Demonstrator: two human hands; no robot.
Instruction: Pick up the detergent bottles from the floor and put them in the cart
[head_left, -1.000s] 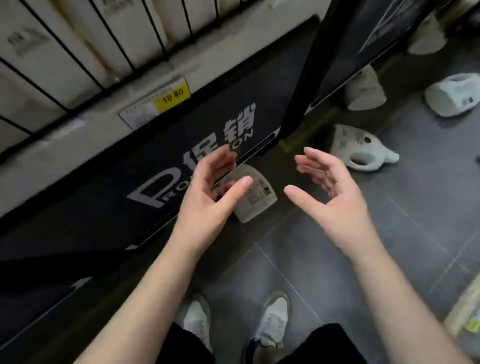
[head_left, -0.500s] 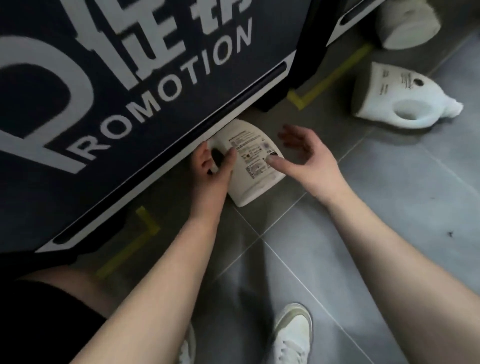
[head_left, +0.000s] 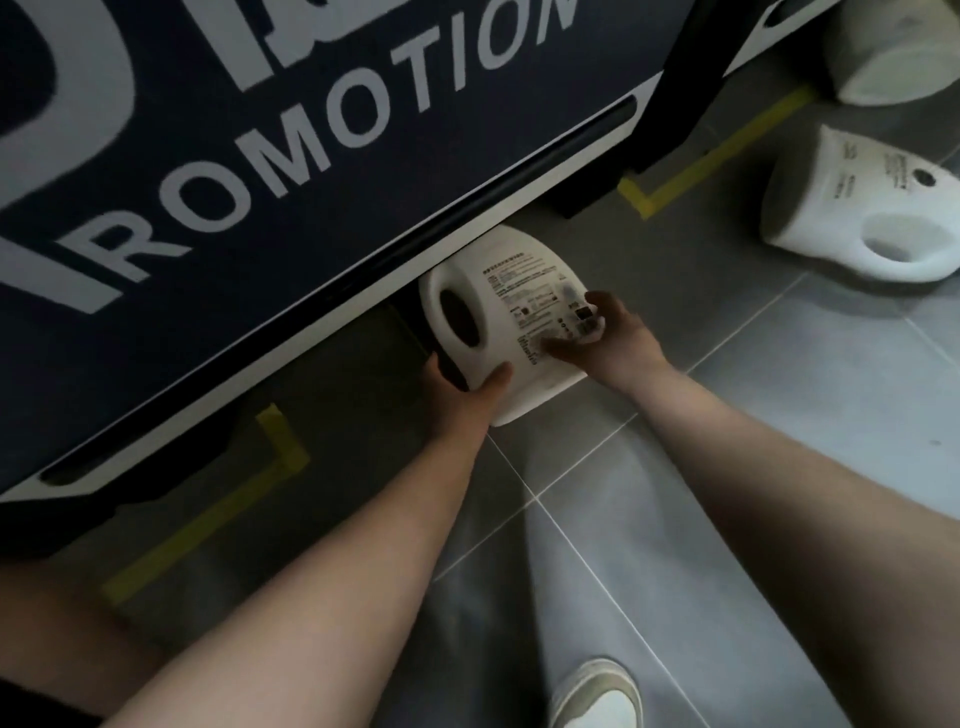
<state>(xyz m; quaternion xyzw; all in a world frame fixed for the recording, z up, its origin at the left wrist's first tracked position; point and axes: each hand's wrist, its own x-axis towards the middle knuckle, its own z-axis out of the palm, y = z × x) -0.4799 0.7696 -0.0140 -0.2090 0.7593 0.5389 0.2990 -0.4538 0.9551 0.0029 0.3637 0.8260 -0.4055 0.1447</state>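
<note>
A white detergent bottle (head_left: 511, 306) with a handle hole and a printed label lies on the grey floor, its far end under the edge of a dark promotion stand (head_left: 260, 171). My left hand (head_left: 462, 395) grips its near left side, thumb on top. My right hand (head_left: 613, 338) holds its right side, fingers curled over the label. A second white bottle (head_left: 852, 208) lies on its side at the right. A third bottle (head_left: 893, 57) lies at the top right corner, partly cut off. No cart is in view.
The dark stand with white "PROMOTION" lettering fills the upper left and overhangs the floor. Yellow tape corners (head_left: 711, 161) mark the tiles. My white shoe (head_left: 597, 696) stands at the bottom, and my knee (head_left: 62, 639) at the lower left.
I have crouched closer to the floor. Both hands went from open in the air to holding the bottle, which has slid out from under the stand so its handle hole shows.
</note>
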